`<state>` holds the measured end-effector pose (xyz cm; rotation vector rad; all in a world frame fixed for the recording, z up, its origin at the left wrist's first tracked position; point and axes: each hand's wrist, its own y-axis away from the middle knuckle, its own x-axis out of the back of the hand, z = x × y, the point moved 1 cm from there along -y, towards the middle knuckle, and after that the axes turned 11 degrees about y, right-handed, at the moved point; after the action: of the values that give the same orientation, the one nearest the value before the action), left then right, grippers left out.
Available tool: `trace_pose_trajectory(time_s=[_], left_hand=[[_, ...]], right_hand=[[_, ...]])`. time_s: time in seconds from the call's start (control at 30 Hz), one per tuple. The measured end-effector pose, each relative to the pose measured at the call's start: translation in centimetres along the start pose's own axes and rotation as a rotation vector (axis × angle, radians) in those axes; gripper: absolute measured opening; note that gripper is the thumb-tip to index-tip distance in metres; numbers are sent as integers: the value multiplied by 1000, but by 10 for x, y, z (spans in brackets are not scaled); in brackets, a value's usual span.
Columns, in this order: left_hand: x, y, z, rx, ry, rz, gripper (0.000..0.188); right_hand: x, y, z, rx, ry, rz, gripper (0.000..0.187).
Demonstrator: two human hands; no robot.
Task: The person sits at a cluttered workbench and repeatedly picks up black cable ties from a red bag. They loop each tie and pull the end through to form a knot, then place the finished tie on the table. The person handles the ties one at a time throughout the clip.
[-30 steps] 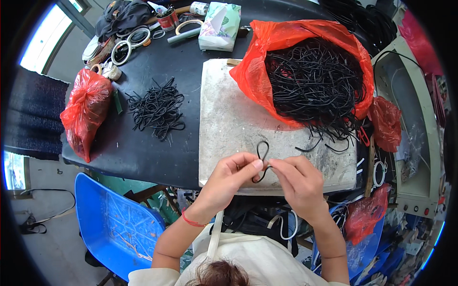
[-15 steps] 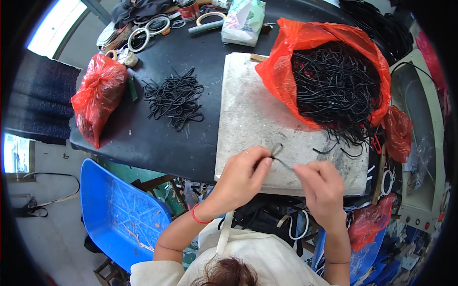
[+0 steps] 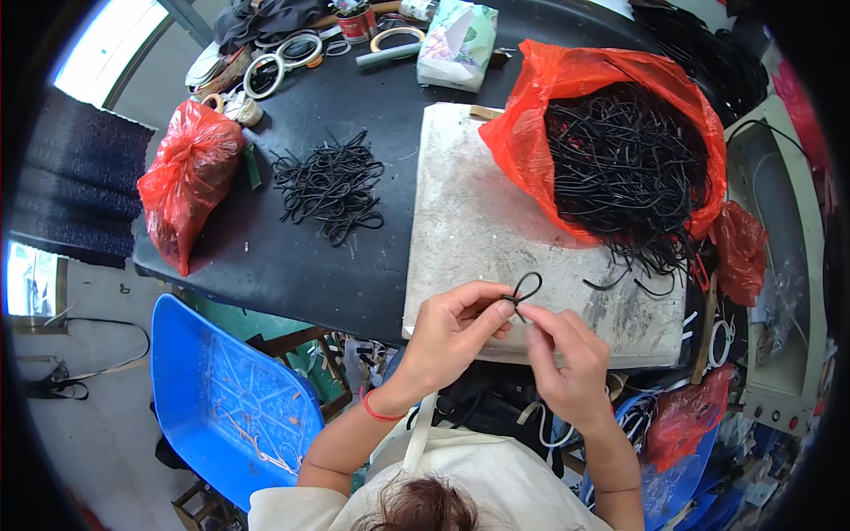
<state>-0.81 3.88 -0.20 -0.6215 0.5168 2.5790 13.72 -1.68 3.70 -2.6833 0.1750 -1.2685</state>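
Observation:
Over the near part of a worn pale board [image 3: 452,221], a thin black cord [image 3: 529,285] stands up in a small loop. My left hand [image 3: 456,332] pinches it at the loop's base between thumb and fingertips. Close against it, my right hand [image 3: 567,358] has its thumb and fingertips closed on the cord just below the loop; the end there is mostly hidden by the fingers. Beyond my hands, an open red plastic bag [image 3: 522,115] is full of loose black cords [image 3: 624,168]. A heap of looped black cords [image 3: 328,186] lies on the black table to the left.
A tied red bag [image 3: 190,181] sits at the table's left. Tape rings [image 3: 264,76], a tissue pack [image 3: 458,44] and a red can [image 3: 356,22] line the far side. A blue tub [image 3: 230,398] stands below left. A beige machine housing [image 3: 784,292] is at the right.
My right hand has moved left, up to my left hand, and the stretch of cord between them has shortened. The loop now stands more open. The whole view has shifted slightly.

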Motion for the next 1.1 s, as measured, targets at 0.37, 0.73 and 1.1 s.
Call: trace_pose_trajectory(time_s=[0.37,0.73,1.1], left_hand=[[-11,3,0,-71,133,99,20],[-12,4,-3,-237,29,68,17],[-16,6,0,-113,91,11,15]], right_hand=[[-12,-2,10,-373,-563,-44,8],[-14,-7,13,-482,-784,-98,14],[-18,-10,12,-119,-296,147,17]])
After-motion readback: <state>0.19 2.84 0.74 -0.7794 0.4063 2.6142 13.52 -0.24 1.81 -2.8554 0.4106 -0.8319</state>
